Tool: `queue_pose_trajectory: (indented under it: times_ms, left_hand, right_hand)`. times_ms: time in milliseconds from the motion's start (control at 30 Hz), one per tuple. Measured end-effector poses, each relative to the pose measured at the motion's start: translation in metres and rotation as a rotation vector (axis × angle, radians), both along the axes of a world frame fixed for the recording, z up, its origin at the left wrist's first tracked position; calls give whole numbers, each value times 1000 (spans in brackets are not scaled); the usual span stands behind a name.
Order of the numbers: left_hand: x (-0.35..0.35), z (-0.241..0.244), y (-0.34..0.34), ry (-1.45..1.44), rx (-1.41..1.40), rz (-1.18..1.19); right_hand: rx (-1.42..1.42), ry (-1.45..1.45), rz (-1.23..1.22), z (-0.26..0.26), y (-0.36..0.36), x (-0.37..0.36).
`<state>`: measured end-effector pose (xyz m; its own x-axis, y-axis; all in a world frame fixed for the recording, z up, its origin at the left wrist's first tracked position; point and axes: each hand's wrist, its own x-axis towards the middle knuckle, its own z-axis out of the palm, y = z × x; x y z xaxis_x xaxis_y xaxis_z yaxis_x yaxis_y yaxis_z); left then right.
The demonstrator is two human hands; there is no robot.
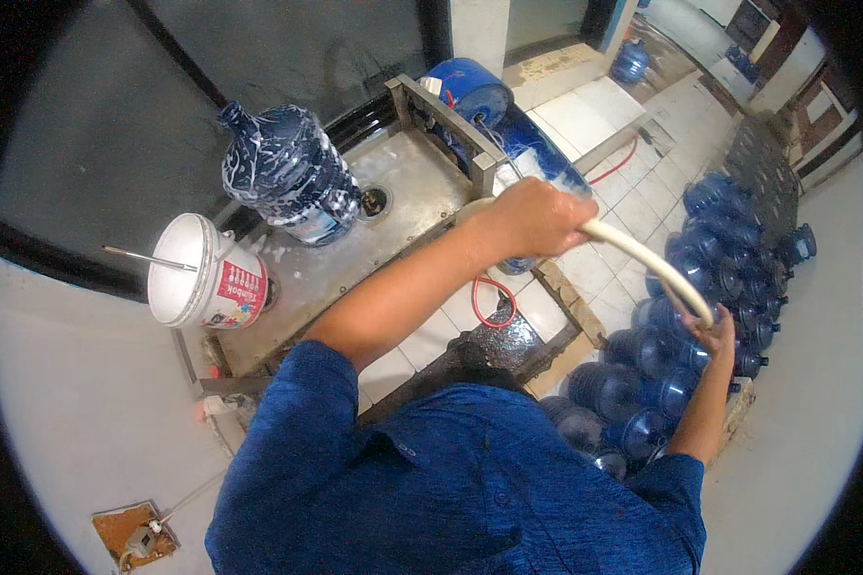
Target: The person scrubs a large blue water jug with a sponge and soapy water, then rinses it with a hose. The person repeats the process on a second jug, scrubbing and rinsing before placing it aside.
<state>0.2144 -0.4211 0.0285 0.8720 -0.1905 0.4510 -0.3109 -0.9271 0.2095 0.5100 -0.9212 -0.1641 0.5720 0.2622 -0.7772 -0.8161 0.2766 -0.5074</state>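
Observation:
My left hand (546,215), with fingers curled, grips a thick cream-coloured hose (644,255). The hose arcs to the right, where my right hand (712,332) holds its other visible stretch; the fingers there are partly hidden. Under my left hand shows part of a blue plastic bottle (516,266). Over to the left, a large blue water jug (291,176) streaked with white suds stands upright on a metal worktop (417,162), beside a round drain (375,202). A white plastic bucket (208,277) on the worktop's left end has a thin rod (151,259) leaning in it.
Many blue water jugs (679,330) lie stacked along the right wall. A blue drum (471,90) and blue trough (546,136) sit beyond the metal frame (446,118). A red tube (495,323) loops near the tiled floor. An electrical outlet (142,540) is at lower left.

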Motion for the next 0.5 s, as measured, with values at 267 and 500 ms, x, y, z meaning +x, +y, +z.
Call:
queue_pose_trajectory:
  times_ms: [267,500]
  left_hand:
    - [-13,-8,-24,16,-60,-72]
    - [-20,21,3,29,50,-33]
  right_hand:
    - [383,-49,-223,-20,111,-166]
    - [352,-45,-251,-60,171,-199]
